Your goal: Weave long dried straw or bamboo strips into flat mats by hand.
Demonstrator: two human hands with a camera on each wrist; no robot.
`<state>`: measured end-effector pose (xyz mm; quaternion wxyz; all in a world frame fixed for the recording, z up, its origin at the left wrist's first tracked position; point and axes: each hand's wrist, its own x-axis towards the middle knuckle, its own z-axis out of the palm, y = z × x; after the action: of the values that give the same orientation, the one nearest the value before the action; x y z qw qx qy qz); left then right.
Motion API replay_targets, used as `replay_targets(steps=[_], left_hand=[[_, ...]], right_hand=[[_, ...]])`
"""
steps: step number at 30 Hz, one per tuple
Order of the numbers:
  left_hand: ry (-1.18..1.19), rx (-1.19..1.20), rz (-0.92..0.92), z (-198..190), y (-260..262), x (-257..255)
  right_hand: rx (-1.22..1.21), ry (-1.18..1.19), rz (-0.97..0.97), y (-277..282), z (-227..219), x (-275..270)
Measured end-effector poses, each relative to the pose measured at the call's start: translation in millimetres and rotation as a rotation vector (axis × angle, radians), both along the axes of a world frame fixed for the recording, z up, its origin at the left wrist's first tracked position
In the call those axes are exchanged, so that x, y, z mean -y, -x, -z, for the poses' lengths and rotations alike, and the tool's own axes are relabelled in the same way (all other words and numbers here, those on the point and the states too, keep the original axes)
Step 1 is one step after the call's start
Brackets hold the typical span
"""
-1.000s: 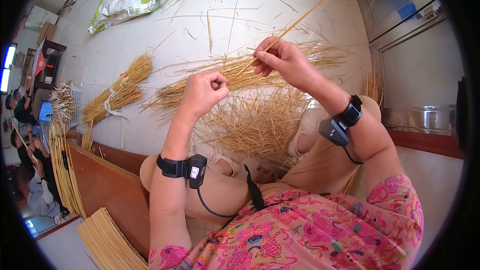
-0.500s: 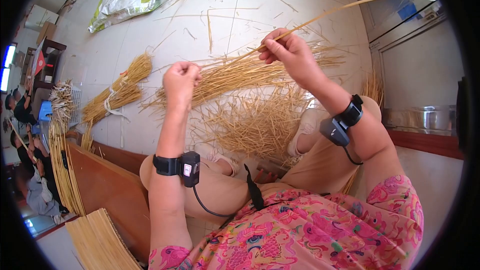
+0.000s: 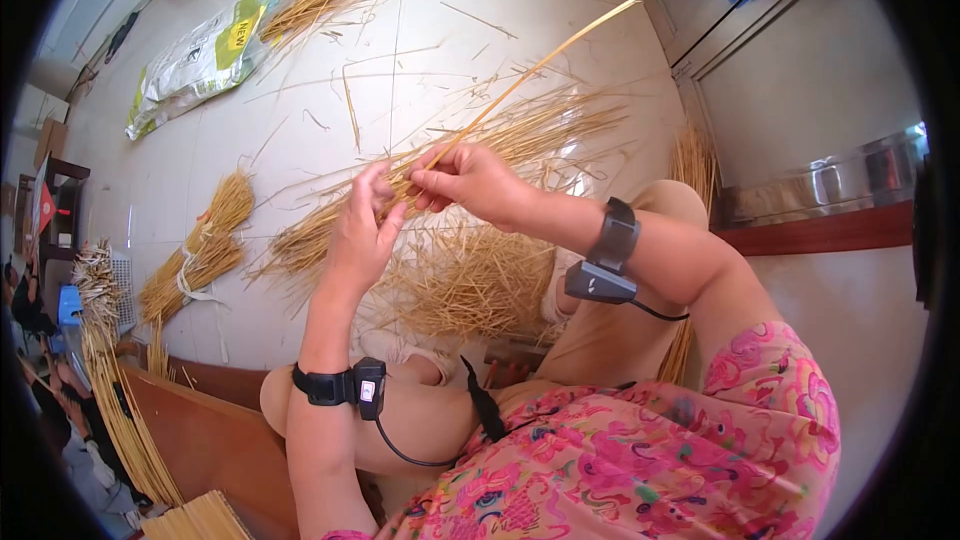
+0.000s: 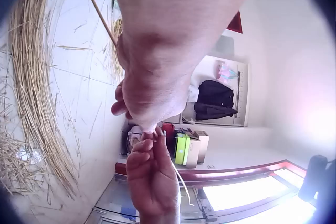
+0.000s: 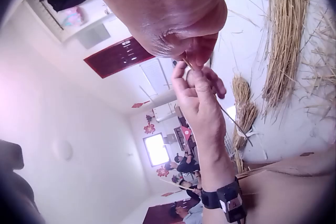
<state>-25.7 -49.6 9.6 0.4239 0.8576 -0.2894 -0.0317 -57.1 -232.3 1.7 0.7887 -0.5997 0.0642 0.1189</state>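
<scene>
My right hand [image 3: 465,183] pinches a long golden straw stalk [image 3: 560,50] between thumb and fingertips. The stalk slants from there up to the right, its pale far end bent. Close beside it, my left hand [image 3: 362,230] has its thumb and fingers curled about the stalk's lower part. In the right wrist view the left hand [image 5: 202,100] has its fingertips right by the right hand's, and a thin stalk end [image 5: 237,124] sticks out beyond it. The left wrist view hides most of the left fingers; the right hand [image 4: 152,179] faces them there.
Below the hands lie a long straw bundle [image 3: 545,135] and a heap of short straw pieces [image 3: 480,285]. A tied bundle [image 3: 205,250] is at left, and a white-green bag [image 3: 205,55] farther back. Brown boards [image 3: 190,430] stand by the left leg, a metal-fronted cabinet [image 3: 800,100] at right.
My right hand has come toward the left hand, bringing the stalk along; the two were well apart half a second ago. The left fingers look looser, and the head view has shifted.
</scene>
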Motion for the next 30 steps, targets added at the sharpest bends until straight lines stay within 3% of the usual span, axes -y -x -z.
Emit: replay_targets(steps=[2, 8, 11, 14, 17, 20, 22, 23, 26, 30], left_hand=[[-0.207, -0.15, 0.035, 2.7, -4.2, -6.8], [-0.254, 0.067, 0.028, 22.1, -25.5, -38.6], [-0.444, 0.156, 0.001, 25.6, -36.1, -57.9], [-0.208, 0.266, -0.039, 21.9, -33.3, -48.0], [-0.034, -0.094, -0.008, -6.2, -15.1, -18.6], [-0.081, -0.152, -0.021, -13.8, -6.1, -5.6], [0.05, 0.058, 0.003, -1.4, -7.8, -3.1], [0.115, 0.166, 0.018, 2.8, -9.5, -3.4], [0.042, 0.126, -0.065, -3.2, -12.3, -8.8], [0.028, 0.102, -0.043, -6.4, -14.2, -18.3]], right_hand=[[-0.022, 0.012, -0.01, -0.7, -3.7, -1.1], [0.102, 0.058, 0.384, -25.3, -26.1, 51.6], [0.15, 0.013, 0.489, -28.1, -36.3, 71.0], [0.113, -0.011, 0.422, -25.7, -31.5, 60.3], [0.067, 0.01, 0.196, -12.9, -26.0, 27.9], [0.097, 0.011, 0.047, -4.2, -19.7, 6.0], [0.083, 0.031, -0.009, -0.5, -19.8, 1.1], [0.07, 0.052, 0.033, -0.7, -19.4, 1.6], [0.064, 0.093, 0.191, -4.7, -18.1, 9.8], [0.09, 0.024, 0.383, -10.8, -21.3, 24.0]])
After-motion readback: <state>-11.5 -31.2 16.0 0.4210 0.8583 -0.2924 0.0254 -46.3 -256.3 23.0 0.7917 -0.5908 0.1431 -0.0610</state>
